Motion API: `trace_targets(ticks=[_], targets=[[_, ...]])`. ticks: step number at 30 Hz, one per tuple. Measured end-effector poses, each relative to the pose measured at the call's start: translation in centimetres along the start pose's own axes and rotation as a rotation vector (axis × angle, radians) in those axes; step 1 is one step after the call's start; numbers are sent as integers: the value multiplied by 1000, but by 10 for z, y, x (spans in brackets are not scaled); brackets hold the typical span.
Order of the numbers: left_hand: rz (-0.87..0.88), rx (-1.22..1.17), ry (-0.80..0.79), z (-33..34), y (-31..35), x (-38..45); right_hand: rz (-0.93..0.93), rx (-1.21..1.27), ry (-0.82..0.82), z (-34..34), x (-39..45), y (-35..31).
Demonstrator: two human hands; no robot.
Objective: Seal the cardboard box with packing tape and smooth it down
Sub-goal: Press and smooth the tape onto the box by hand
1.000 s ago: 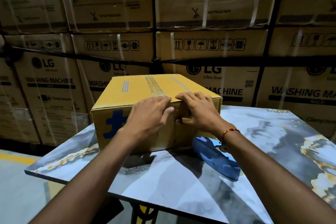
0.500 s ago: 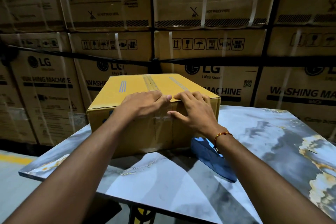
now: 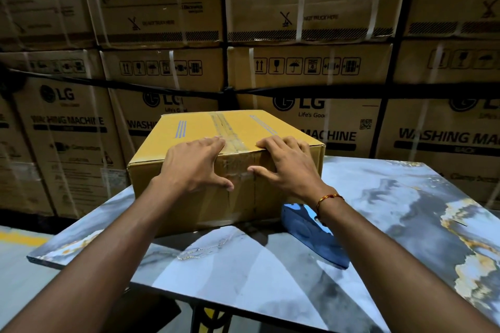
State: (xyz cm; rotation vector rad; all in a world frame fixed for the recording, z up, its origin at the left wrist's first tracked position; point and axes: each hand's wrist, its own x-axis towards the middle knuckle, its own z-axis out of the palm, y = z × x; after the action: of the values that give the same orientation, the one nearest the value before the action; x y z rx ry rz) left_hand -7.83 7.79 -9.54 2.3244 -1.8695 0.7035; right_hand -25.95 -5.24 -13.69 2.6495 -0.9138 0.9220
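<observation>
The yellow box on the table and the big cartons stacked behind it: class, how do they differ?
The yellow box is bright yellow; the cartons are dull brown. The box is sealed with clear tape; the cartons have pale straps. The box carries blue stripes; the cartons carry black print. Both are closed cardboard.

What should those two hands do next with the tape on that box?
Probably sweep both thumbs down the clear tape strip on the yellow cardboard box's near side. The left hand and right hand flank the strip, which looks wrinkled there.
</observation>
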Motion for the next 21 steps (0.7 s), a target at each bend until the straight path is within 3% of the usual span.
trace_targets(ticks=[6,13,17,21], targets=[[-7,1,35,-2,3,-5,43,-105,28,4,3,-13],[-95,1,137,15,8,-11,-28,-34,-34,-3,-1,-2],[-229,12,275,34,18,-15,-47,-18,-70,-9,-1,3],[-214,-11,410,52,19,-22,-25,-7,-61,-9,0,0]])
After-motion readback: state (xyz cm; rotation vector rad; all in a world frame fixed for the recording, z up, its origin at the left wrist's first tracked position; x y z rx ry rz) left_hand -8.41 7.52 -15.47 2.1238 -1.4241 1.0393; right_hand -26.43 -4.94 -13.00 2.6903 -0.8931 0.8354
